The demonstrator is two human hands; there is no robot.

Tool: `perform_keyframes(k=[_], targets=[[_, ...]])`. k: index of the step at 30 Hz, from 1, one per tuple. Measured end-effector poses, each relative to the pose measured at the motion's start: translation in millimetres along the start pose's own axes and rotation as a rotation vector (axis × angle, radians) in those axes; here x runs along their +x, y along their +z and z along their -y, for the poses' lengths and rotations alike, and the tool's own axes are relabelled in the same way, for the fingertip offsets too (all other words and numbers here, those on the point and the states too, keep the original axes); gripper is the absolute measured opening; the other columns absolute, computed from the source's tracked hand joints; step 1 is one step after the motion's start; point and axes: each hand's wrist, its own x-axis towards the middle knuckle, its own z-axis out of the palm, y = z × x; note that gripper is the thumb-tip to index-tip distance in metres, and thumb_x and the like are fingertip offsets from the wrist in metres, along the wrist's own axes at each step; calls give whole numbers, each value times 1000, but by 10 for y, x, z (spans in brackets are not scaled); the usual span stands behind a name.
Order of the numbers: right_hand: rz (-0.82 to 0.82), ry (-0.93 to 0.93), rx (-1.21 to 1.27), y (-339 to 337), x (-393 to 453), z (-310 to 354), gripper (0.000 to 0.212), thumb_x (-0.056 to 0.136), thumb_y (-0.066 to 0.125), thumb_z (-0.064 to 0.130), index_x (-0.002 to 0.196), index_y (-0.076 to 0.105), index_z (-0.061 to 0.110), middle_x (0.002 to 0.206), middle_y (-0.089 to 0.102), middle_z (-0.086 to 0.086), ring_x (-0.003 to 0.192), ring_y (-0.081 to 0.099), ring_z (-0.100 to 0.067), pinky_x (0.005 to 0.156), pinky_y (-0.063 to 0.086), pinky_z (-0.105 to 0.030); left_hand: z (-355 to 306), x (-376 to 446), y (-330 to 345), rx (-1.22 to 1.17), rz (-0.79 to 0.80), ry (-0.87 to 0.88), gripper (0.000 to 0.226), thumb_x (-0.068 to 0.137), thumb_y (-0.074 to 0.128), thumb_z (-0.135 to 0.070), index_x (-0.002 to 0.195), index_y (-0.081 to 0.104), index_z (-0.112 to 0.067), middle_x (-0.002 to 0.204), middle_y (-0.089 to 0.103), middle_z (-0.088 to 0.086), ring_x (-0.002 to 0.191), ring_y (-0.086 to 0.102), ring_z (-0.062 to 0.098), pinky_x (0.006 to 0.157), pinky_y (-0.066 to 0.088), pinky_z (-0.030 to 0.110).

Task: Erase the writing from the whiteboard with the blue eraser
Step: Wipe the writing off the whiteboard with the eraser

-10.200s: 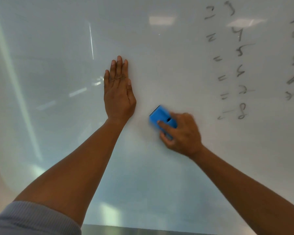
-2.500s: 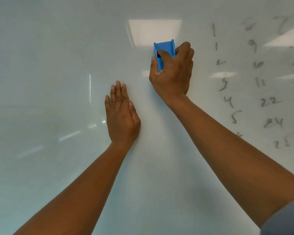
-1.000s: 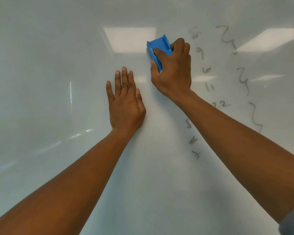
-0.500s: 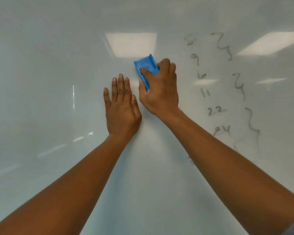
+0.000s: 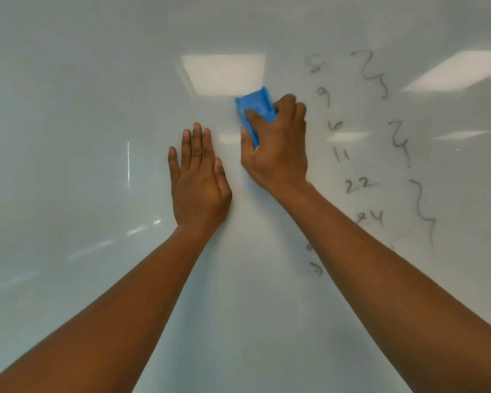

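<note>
Both my forearms run up from the bottom edge, elbows cut off. Left hand (image 5: pixel 199 180) lies flat on the whiteboard (image 5: pixel 68 109), fingers straight and together, holding nothing. Just beside it, up and to the right, my right hand (image 5: pixel 277 148) grips the blue eraser (image 5: pixel 254 104) — thumb across its face, fingers curled over the right edge, lower half hidden under my palm. Eraser sits pressed on the board. Right of it, the writing (image 5: pixel 360 185): a column of smudged digits and squiggles; my right forearm covers part of the lower marks. Board left of my hands shows only streaks of glare. Ceiling light reflection (image 5: pixel 223 73) just above the eraser — faint marks there are hard to read.
</note>
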Motion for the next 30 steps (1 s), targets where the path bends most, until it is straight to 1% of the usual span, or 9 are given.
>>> perform_keyframes(k=[3, 7, 11, 15, 19, 22, 24, 27, 30], targets=[[29, -56, 13, 0, -412, 24, 35, 88, 59, 33, 118, 65, 17, 110, 50, -17, 101, 47, -32, 82, 46, -43, 7, 11, -26, -4, -6, 9, 57, 104, 21, -25, 159, 16, -10, 167, 12, 4, 155, 5, 18, 126, -4, 38], [4, -18, 21, -90, -768, -145, 34, 86, 63, 29, 117, 66, 15, 107, 51, -17, 98, 48, -32, 79, 48, -44, 12, 6, -31, -22, -3, 1, 56, 105, 24, -23, 159, 14, -12, 167, 11, 3, 155, 4, 17, 125, -5, 36], [-92, 110, 55, -217, -624, -385, 32, 86, 65, 26, 115, 68, 14, 108, 51, -20, 99, 49, -37, 81, 48, -48, 5, 5, -34, -26, -12, -4, 55, 106, 25, -21, 159, 15, -11, 167, 13, 3, 155, 6, 18, 125, -4, 37], [-105, 139, 57, -191, -261, -370, 34, 90, 60, 30, 119, 66, 13, 113, 48, -19, 104, 45, -34, 87, 47, -44, 5, 1, -43, -30, -20, -4, 55, 105, 25, -21, 159, 17, -11, 167, 14, 4, 154, 7, 18, 126, -2, 38], [-56, 69, 29, -43, -3, -60, 36, 92, 54, 33, 122, 64, 17, 118, 47, -17, 108, 43, -32, 90, 43, -42, 15, 7, -57, -29, -23, 10, 54, 105, 27, -20, 158, 19, -9, 166, 16, 5, 154, 8, 19, 126, -1, 39], [12, -38, 17, 35, -112, 139, 36, 91, 53, 35, 121, 63, 19, 116, 47, -14, 106, 43, -29, 86, 44, -39, 14, 2, -58, -27, -26, 19, 55, 105, 25, -22, 158, 20, -8, 166, 17, 5, 154, 9, 19, 126, -3, 37], [14, -44, 40, 29, -285, 138, 34, 88, 59, 33, 118, 66, 18, 111, 49, -15, 103, 45, -29, 83, 47, -40, 10, -6, -53, -32, -23, 15, 55, 104, 23, -23, 158, 20, -9, 166, 16, 5, 154, 8, 18, 126, -2, 37], [-53, 4, 100, -39, -610, -10, 31, 84, 66, 27, 112, 69, 14, 106, 52, -17, 97, 49, -33, 78, 50, -45, 24, -4, -33, -42, -16, 2, 56, 105, 22, -24, 158, 17, -10, 167, 14, 4, 154, 6, 17, 126, -2, 38], [-115, 114, 97, -126, -776, -252, 31, 86, 66, 27, 114, 69, 14, 109, 50, -19, 101, 47, -33, 79, 52, -47, 16, 4, -11, -36, -6, -2, 56, 105, 22, -24, 159, 14, -11, 167, 11, 4, 155, 4, 18, 126, -3, 39]])
